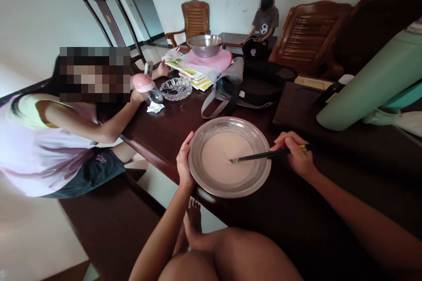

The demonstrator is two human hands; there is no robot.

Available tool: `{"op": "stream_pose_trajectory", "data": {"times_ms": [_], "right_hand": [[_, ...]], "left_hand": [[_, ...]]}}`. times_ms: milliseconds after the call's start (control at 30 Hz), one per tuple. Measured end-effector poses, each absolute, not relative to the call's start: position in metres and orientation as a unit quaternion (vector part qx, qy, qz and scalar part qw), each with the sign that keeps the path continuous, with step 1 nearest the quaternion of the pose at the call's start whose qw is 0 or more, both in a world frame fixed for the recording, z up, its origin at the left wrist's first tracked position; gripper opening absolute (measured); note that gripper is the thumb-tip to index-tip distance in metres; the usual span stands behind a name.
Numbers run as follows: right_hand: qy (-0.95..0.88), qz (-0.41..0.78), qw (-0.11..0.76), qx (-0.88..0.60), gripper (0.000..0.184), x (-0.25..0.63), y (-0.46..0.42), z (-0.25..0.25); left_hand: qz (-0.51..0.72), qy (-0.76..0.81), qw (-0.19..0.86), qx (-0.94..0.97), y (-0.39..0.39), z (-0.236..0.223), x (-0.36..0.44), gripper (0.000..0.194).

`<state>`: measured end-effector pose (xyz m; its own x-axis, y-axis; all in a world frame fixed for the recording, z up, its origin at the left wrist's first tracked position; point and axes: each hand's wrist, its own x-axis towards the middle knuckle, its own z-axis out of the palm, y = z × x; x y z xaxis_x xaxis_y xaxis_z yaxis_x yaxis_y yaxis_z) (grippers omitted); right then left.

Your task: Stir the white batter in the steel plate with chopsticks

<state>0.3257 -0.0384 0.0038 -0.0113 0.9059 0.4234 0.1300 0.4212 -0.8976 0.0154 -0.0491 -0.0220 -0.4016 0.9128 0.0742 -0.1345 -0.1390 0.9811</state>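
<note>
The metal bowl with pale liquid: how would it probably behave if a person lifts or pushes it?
The bowl should stay stiff, judging by its metallic shine. The pale liquid inside would likely slosh if pushed quickly, since nothing covers it. Lifted by one side, the bowl may tip, since it is wide and holds liquid.

Glossy dark table (pixel 148 134): metal bowl (pixel 231 125) (by the edge), glass ashtray (pixel 181 93), crumpled tissue (pixel 154 107)
</note>
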Motion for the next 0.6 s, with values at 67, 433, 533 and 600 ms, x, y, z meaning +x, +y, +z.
{"op": "stream_pose_trajectory", "data": {"times_ms": [67,433,533,600], "right_hand": [[-0.644,0.359,0.541,-0.404,0.031,0.324,-0.0393,0.0048],[-0.66,0.346,0.526,-0.411,0.032,0.3245,-0.039,0.0056],[-0.634,0.341,0.555,-0.418,0.033,0.3245,-0.0388,0.0063],[-0.623,0.359,0.561,-0.409,0.031,0.3245,-0.039,0.0059]], "left_hand": [[0.658,0.518,0.401,0.371,-0.0491,-0.0221,0.0155,0.047],[0.652,0.524,0.395,0.379,-0.0488,-0.0225,0.0149,0.05],[0.651,0.526,0.393,0.38,-0.0485,-0.0229,0.0146,0.05],[0.65,0.527,0.394,0.381,-0.0485,-0.0228,0.0146,0.05]]}}
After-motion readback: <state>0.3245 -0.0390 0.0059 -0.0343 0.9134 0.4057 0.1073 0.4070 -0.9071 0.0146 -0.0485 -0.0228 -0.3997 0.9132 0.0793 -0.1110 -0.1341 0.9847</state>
